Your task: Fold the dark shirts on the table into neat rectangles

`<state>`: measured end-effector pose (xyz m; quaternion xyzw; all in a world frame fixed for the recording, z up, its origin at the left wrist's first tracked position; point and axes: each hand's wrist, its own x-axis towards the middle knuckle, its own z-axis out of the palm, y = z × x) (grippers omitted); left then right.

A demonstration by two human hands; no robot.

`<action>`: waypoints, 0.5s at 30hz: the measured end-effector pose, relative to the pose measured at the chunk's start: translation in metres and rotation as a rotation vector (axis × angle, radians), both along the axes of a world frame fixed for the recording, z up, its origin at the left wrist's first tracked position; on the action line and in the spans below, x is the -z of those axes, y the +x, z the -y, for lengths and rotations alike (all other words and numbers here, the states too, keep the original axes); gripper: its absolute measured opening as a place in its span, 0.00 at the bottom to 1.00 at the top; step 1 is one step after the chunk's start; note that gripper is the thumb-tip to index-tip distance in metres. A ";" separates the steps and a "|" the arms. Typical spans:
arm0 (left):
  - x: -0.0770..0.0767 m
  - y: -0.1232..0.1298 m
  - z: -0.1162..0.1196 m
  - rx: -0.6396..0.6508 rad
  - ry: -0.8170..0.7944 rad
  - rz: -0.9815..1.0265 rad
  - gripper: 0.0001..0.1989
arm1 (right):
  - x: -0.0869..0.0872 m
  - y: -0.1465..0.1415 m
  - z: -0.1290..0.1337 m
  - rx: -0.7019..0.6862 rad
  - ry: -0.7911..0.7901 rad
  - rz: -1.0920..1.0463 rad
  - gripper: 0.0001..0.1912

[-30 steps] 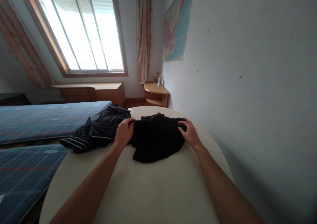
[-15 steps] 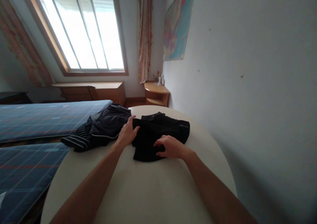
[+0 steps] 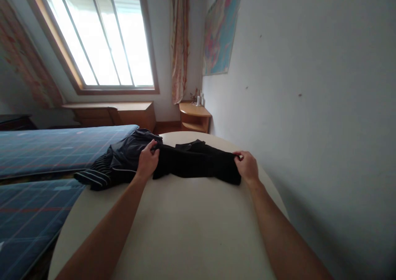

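Observation:
A black shirt [image 3: 194,162] lies across the far part of the round table, with what looks like a collar at its back edge. Its left upper corner is pinched between the thumb and fingers of my left hand [image 3: 148,159]. At the opposite end, my right hand [image 3: 247,166] is closed on the right corner. Between the two hands the cloth is stretched wide, and its front edge hangs or lies just over the tabletop. Dark grey clothing [image 3: 128,152] is heaped beside my left hand, with black-and-white striped cloth [image 3: 99,172] at its near end.
The cream round table [image 3: 192,226] is under my arms. Two blue plaid mattresses [image 3: 62,148] are on the left. A white wall [image 3: 309,127] runs along the right. Behind the table are a wooden corner shelf [image 3: 194,111], a low desk [image 3: 136,109] and a window [image 3: 99,36].
My right hand has moved right and outward to the shirt's right corner and closed on it. My left hand has shifted slightly left and closed. The shirt's front part is now spread wider.

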<state>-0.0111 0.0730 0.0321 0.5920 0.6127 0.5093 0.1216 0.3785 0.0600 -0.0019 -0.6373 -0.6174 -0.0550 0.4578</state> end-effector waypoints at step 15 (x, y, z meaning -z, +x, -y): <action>-0.007 0.004 0.009 0.076 -0.073 -0.111 0.31 | 0.009 -0.041 0.010 -0.707 -0.289 0.340 0.16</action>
